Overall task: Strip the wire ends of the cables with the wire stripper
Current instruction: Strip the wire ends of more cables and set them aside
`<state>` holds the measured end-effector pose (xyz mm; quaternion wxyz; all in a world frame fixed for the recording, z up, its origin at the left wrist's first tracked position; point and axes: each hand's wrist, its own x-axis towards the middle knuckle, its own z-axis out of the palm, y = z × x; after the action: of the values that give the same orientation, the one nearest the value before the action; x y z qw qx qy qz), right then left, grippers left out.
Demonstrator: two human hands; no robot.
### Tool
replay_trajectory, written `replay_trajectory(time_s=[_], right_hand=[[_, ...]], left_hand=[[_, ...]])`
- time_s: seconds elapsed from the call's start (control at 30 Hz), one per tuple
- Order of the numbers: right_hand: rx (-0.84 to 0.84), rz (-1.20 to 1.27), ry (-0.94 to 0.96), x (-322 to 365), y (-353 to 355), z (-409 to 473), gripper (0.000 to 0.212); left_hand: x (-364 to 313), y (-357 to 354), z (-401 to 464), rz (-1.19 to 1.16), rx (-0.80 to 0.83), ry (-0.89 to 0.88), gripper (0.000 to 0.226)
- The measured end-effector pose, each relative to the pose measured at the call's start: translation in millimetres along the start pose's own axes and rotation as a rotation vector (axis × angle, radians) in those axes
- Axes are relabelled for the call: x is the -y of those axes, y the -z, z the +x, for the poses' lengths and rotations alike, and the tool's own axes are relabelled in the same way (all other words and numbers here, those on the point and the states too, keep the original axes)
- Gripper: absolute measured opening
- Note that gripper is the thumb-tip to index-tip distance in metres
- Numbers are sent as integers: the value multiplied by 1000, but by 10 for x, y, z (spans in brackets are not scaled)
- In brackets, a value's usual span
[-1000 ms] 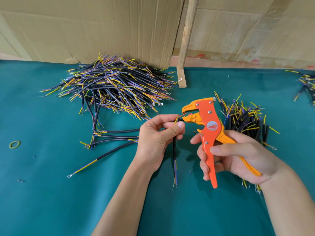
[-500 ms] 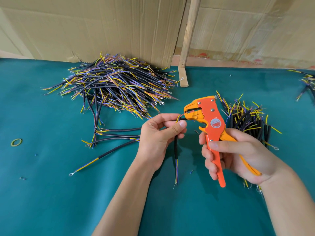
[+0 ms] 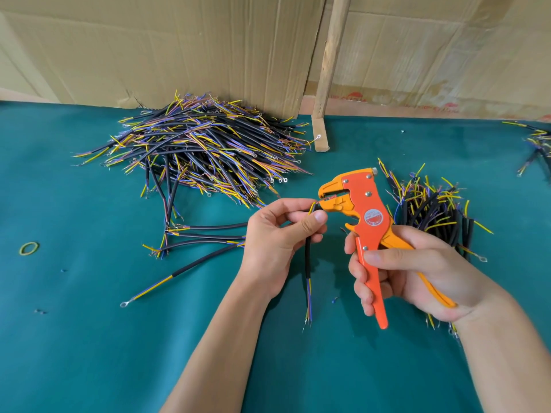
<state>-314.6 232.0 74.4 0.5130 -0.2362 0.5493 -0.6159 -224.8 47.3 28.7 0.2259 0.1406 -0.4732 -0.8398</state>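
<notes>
Two hands cooperate: left hand (image 3: pixel 280 234) pinches the cable (image 3: pixel 308 257), feeding its wire into the stripper (image 3: pixel 362 222) gripped by the right hand (image 3: pixel 408 272).

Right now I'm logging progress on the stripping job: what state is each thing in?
left hand: pinching the cable
cable: held, upper wire end in the stripper's jaws
wire stripper: jaws open, gripped
right hand: gripping the handles
big cable pile: lying loose

bare green mat (image 3: pixel 89 353) near left — cable heap (image 3: pixel 202 150) behind, cut bundle (image 3: pixel 432 210) right
</notes>
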Motion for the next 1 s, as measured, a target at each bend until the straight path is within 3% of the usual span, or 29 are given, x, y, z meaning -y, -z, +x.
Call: replay_trajectory(time_s=[1.0], right_hand=[[-20, 21, -9, -8, -4, 4, 24]], left_hand=[[-12, -14, -6, -8, -8, 0, 33]])
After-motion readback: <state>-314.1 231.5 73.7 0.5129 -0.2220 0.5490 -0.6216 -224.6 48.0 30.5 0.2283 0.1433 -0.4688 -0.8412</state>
